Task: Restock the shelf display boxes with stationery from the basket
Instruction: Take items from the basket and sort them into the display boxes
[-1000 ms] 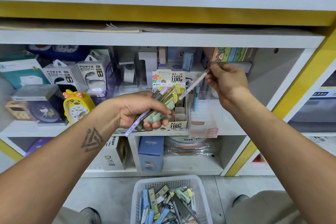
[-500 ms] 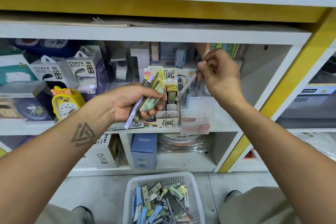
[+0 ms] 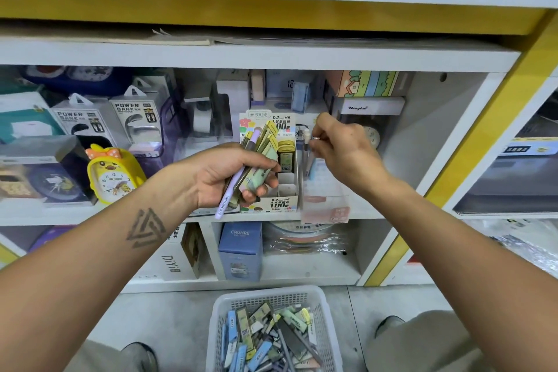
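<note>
Shelf (image 3: 271,54): right hand (image 3: 341,151) pinching pencil (image 3: 307,142), upright.

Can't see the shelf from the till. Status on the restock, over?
Left hand grips bundle of lead cases. Right hand pinches pencil upright over clear holder, beside display box. Basket well stocked. Nothing blocking.

Left hand (image 3: 223,174) grips bundle of lead cases (image 3: 261,160); right hand (image 3: 341,148) pinches pencil (image 3: 306,148) upright over clear display box (image 3: 324,190); basket (image 3: 273,329) on floor below.
</note>
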`<state>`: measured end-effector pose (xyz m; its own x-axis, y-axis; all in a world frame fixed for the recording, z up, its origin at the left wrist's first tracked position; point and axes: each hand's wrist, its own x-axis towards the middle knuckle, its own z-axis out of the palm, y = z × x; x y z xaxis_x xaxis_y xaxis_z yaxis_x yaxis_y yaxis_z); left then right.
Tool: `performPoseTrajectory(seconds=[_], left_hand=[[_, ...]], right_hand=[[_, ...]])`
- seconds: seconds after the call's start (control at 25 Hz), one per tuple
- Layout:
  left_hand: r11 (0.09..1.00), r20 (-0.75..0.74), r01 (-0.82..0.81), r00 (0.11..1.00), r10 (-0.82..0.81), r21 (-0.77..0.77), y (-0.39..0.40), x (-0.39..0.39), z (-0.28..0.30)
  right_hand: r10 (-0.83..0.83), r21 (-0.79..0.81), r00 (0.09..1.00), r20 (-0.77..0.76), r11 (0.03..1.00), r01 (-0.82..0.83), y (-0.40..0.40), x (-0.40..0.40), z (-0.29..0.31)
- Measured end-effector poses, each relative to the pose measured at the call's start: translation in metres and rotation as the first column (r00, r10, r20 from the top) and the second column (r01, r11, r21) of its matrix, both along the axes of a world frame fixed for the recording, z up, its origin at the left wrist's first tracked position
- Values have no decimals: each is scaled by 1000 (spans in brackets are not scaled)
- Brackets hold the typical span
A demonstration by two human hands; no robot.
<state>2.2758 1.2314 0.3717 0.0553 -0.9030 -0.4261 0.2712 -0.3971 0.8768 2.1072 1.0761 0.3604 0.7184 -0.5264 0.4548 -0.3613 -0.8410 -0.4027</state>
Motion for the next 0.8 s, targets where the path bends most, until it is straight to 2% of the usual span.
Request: performPoseTrajectory(seconds=[0.2,0.28,0.4,0.44,0.48,0.52,0.56,0.6,0.64,0.8], left_hand=[[1000,-28,-13,1000,13,-2,0,0,-1],[1000,-71,-5,997,4,-9,1,0,0],[999,-92,4,996,-8,-35,1,0,1],[999,-92,6,996,-9,-38,2,0,1],[999,-90,6,996,-10,-41,3,-1,2],[999,-88,2,996,-6,-46,4,-1,3],[999,-86,-5,996,1,-50,4,-1,4],[998,-81,-13,997,8,-54,5,0,4],[998,-69,-18,998,14,-62,7,1,5],[996,-54,-53,997,49,-72,11,7,6]], right_hand=[[26,34,999,-28,999,-25,4,4,2],[-12,-29,997,-73,1000,10,3,6,0],[-105,-148,968,-227,986,72,5,12,2],[-102,-77,974,-201,993,88,8,15,4],[-74,96,990,-121,992,86,13,18,6],[-37,343,999,-7,939,37,20,21,9],[-7,578,995,98,814,-51,27,24,11],[13,722,987,158,680,-124,33,28,14],[37,791,983,182,589,-168,38,30,16],[49,901,970,237,362,-238,46,37,17]])
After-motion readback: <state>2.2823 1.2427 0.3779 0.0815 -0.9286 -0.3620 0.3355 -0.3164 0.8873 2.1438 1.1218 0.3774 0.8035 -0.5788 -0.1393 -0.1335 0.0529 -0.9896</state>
